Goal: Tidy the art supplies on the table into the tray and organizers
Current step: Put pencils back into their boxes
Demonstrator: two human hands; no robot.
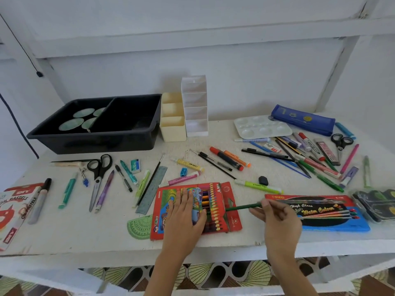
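My left hand (185, 214) lies flat with straight fingers on a red box of coloured pencils (224, 212) at the table's front. My right hand (277, 221) pinches a green pencil (243, 207) whose tip points into that box. At the back left stands a black two-part tray (128, 142) with round green discs in its left half. Beside it stand a cream organizer (173, 131) and a white organizer (196, 124). Pens, markers and pencils lie scattered across the white table (85, 231).
Two pairs of scissors (99, 171) (341, 143), a ruler (152, 189), a green protractor (139, 227), a white palette (263, 127), a blue pencil case (303, 119), a water-colour box (320, 212) and an oil-pastel box (12, 212) lie around. A wall stands behind.
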